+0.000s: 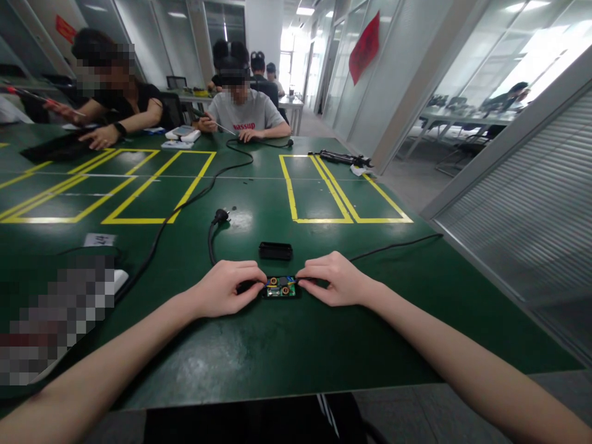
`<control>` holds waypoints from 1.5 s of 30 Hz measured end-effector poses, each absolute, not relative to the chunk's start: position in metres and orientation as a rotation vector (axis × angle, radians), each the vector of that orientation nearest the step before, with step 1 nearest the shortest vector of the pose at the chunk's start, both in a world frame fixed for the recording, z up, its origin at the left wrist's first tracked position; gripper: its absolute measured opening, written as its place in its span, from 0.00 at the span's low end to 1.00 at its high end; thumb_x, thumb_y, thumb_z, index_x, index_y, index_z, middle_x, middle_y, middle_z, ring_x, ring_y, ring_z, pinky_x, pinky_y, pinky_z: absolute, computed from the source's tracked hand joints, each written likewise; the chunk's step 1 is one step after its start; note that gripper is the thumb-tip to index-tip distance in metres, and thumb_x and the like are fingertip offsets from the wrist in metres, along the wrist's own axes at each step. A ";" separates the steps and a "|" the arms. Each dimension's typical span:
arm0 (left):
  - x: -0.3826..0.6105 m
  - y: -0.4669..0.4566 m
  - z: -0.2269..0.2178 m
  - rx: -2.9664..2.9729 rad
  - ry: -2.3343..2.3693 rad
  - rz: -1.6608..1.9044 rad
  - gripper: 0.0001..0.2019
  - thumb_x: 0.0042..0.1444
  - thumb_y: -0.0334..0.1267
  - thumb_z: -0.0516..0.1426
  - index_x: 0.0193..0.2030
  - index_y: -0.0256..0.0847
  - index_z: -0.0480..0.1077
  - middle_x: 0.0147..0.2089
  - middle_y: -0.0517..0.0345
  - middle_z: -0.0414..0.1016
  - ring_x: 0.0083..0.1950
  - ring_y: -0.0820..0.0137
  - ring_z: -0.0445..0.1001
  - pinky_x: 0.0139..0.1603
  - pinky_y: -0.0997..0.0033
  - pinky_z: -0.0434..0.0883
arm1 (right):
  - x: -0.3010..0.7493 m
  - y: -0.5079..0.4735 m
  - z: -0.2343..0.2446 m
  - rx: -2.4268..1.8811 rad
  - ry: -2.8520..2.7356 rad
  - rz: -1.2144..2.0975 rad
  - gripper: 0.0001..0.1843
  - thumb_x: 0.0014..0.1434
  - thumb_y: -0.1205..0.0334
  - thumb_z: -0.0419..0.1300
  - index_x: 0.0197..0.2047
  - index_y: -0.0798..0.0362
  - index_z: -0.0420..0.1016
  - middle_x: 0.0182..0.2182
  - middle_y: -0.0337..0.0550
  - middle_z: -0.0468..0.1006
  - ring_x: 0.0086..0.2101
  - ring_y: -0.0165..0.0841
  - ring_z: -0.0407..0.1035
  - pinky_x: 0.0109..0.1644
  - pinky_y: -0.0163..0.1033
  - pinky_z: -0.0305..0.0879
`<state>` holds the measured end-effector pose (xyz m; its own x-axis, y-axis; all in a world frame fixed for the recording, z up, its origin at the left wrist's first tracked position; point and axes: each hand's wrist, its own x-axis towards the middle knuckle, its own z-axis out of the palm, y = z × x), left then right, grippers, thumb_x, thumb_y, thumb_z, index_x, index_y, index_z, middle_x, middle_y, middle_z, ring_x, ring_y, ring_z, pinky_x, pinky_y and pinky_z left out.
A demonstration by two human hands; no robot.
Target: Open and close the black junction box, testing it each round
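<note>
A small green circuit board (281, 288) with copper coils and coloured wires lies on the table in front of me, seemingly in a black case half. My left hand (226, 287) is closed in a pinch on the cable at the board's left end. At the opposite end my right hand (337, 281) pinches the other cable (398, 246), which runs off to the right. Just beyond the board sits a separate black case cover (275, 250). A black power plug (221, 216) lies behind my left hand, its cord leading down to that hand.
The green table (259, 357) has yellow tape rectangles (324, 220). A long black cord (185, 200) crosses the left side, near a blurred-out object (60, 320). A black folded device (345, 158) lies at the far right. Two people (247, 111) work across the table.
</note>
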<state>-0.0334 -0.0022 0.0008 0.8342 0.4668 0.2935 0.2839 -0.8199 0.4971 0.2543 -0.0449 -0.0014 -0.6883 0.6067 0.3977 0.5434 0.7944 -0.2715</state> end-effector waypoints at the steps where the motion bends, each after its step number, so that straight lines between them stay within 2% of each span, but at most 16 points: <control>1: -0.034 -0.002 0.001 2.567 0.565 0.562 0.10 0.67 0.35 0.53 0.42 0.40 0.77 0.35 0.58 0.77 0.29 0.74 0.73 0.30 0.76 0.66 | 0.254 -0.045 -0.002 -0.863 -2.514 0.187 0.12 0.70 0.62 0.56 0.41 0.54 0.80 0.29 0.42 0.81 0.26 0.29 0.72 0.30 0.35 0.60; 5: -0.034 0.001 0.000 2.565 0.646 0.550 0.11 0.67 0.37 0.53 0.42 0.40 0.77 0.36 0.57 0.78 0.31 0.73 0.74 0.32 0.75 0.67 | 0.251 -0.044 -0.006 -0.937 -2.485 0.166 0.10 0.69 0.62 0.57 0.42 0.54 0.80 0.31 0.42 0.82 0.28 0.31 0.74 0.31 0.35 0.62; 9: -0.033 0.007 -0.001 2.555 0.793 0.583 0.11 0.66 0.39 0.54 0.40 0.41 0.78 0.35 0.58 0.78 0.32 0.72 0.74 0.32 0.75 0.66 | 0.248 -0.038 -0.013 -1.029 -2.382 0.144 0.09 0.70 0.62 0.58 0.46 0.53 0.79 0.37 0.44 0.84 0.33 0.33 0.78 0.36 0.36 0.68; 14: -0.033 0.011 -0.002 2.534 0.850 0.563 0.10 0.65 0.40 0.56 0.40 0.41 0.79 0.36 0.57 0.79 0.34 0.71 0.75 0.35 0.74 0.67 | 0.249 -0.031 -0.013 -1.001 -2.393 0.190 0.08 0.70 0.62 0.58 0.45 0.52 0.79 0.42 0.47 0.83 0.40 0.35 0.78 0.42 0.37 0.71; 19: -0.032 0.014 -0.002 2.463 0.826 0.574 0.12 0.65 0.42 0.57 0.40 0.40 0.80 0.36 0.56 0.78 0.34 0.70 0.73 0.34 0.73 0.67 | 0.252 -0.028 -0.011 -0.986 -2.461 0.205 0.05 0.66 0.64 0.60 0.41 0.52 0.78 0.38 0.46 0.81 0.38 0.36 0.76 0.41 0.38 0.70; 23: -0.033 0.016 -0.001 2.434 0.768 0.598 0.14 0.66 0.43 0.56 0.38 0.40 0.80 0.38 0.55 0.77 0.33 0.71 0.72 0.33 0.73 0.66 | 0.253 -0.027 -0.009 -1.005 -2.532 0.192 0.03 0.63 0.66 0.61 0.41 0.52 0.77 0.39 0.46 0.80 0.39 0.37 0.75 0.41 0.38 0.69; 27: -0.033 0.016 -0.002 2.454 0.750 0.583 0.14 0.67 0.43 0.56 0.38 0.40 0.80 0.39 0.55 0.77 0.35 0.70 0.74 0.36 0.72 0.68 | 0.252 -0.027 -0.007 -1.008 -2.601 0.136 0.06 0.66 0.67 0.59 0.43 0.52 0.78 0.42 0.47 0.80 0.40 0.37 0.75 0.41 0.39 0.68; 32: -0.028 0.014 -0.007 2.501 0.918 0.683 0.11 0.65 0.40 0.58 0.37 0.43 0.81 0.40 0.55 0.79 0.42 0.66 0.77 0.44 0.68 0.70 | 0.251 -0.024 -0.006 -0.995 -2.619 0.031 0.09 0.69 0.68 0.56 0.45 0.53 0.79 0.43 0.50 0.80 0.41 0.39 0.75 0.42 0.41 0.69; 35: -0.025 0.015 -0.009 2.419 0.964 0.734 0.10 0.63 0.39 0.59 0.36 0.42 0.81 0.39 0.54 0.79 0.40 0.66 0.76 0.42 0.67 0.71 | 0.252 -0.023 -0.008 -0.994 -2.608 0.025 0.09 0.68 0.67 0.57 0.44 0.53 0.80 0.42 0.49 0.80 0.41 0.38 0.74 0.43 0.40 0.69; 38: -0.024 0.017 -0.009 2.304 0.986 0.782 0.09 0.61 0.41 0.61 0.40 0.40 0.81 0.38 0.55 0.79 0.36 0.68 0.74 0.39 0.68 0.71 | 0.251 -0.022 -0.013 -0.985 -2.506 0.071 0.08 0.67 0.65 0.59 0.44 0.53 0.81 0.41 0.48 0.80 0.41 0.37 0.75 0.44 0.40 0.70; 40: -0.024 0.019 -0.010 2.260 1.031 0.832 0.12 0.59 0.42 0.62 0.46 0.40 0.80 0.38 0.56 0.78 0.36 0.68 0.74 0.39 0.68 0.71 | 0.249 -0.020 -0.018 -1.061 -2.340 0.111 0.09 0.66 0.64 0.60 0.46 0.53 0.81 0.43 0.48 0.80 0.37 0.35 0.74 0.43 0.39 0.70; 42: -0.024 0.020 -0.011 2.276 1.093 0.882 0.15 0.59 0.44 0.62 0.50 0.40 0.79 0.41 0.54 0.79 0.41 0.65 0.75 0.42 0.66 0.73 | 0.247 -0.016 -0.023 -1.204 -2.169 0.144 0.11 0.66 0.62 0.61 0.48 0.53 0.81 0.44 0.47 0.79 0.32 0.31 0.72 0.41 0.39 0.70; 45: -0.022 0.020 -0.013 2.369 1.149 0.882 0.13 0.61 0.44 0.60 0.46 0.40 0.80 0.44 0.50 0.80 0.48 0.59 0.76 0.52 0.58 0.73 | 0.244 -0.008 -0.029 -1.352 -2.057 0.254 0.10 0.65 0.59 0.63 0.45 0.54 0.83 0.41 0.46 0.78 0.31 0.31 0.70 0.39 0.39 0.69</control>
